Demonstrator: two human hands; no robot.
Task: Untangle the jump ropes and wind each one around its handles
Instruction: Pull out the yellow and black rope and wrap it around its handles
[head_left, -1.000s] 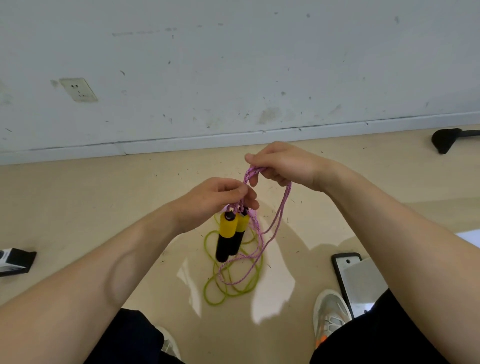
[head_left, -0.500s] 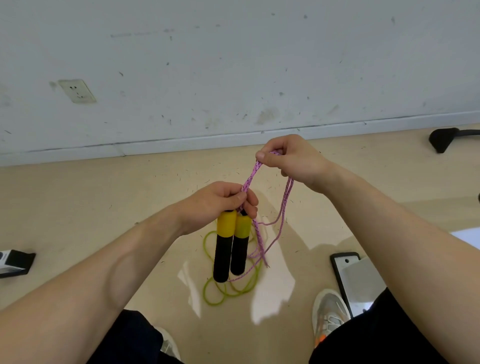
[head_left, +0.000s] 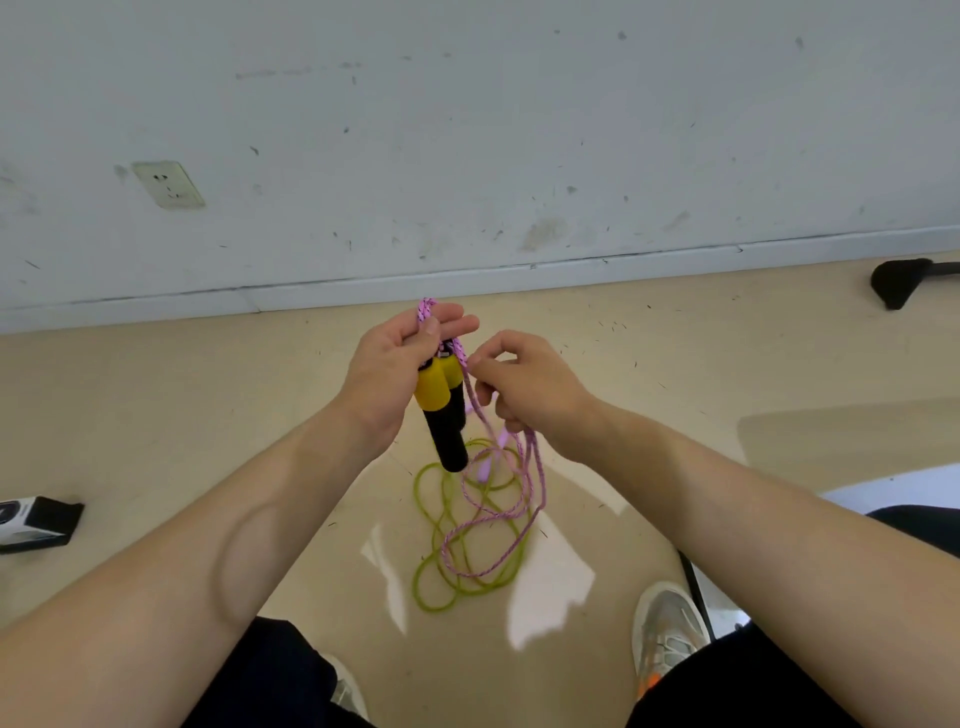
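Left hand: your left hand (head_left: 387, 374) is clenched round the pair of handles at their yellow tops. Its thumb presses a fold of pink rope against the fingers, and the fold pokes out at 12 o'clock of the hand.
Handles: two yellow-and-black handles (head_left: 441, 410) sit side by side and touching. The black ends hang toward 6 o'clock, clear of the floor.
Right hand: your right hand (head_left: 524, 395) is just at 3 o'clock of the handles. Its fingers are curled and pinch the pink strands.
Pink rope: the pink rope (head_left: 540, 478) runs from the handle tops through your right hand. It drops in long loops toward 6 o'clock. Can't tell whether the low loop touches the floor.
Green rope: the green rope (head_left: 435, 607) lies in loose coils on the floor at 6 o'clock of the handles, and the pink loops cross over it in this view.
Purple bit: a small pale purple piece (head_left: 485, 467) sits among the coils, too blurred to name.
Floor: the beige floor (head_left: 208, 415) is marked with scuffs.
Socket: a wall socket (head_left: 169, 184) is at 10 o'clock of the frame.
Box: a black-and-white box (head_left: 36, 522) is at 9 o'clock.
Shoe: a grey sneaker (head_left: 670, 629) is at 5 o'clock.
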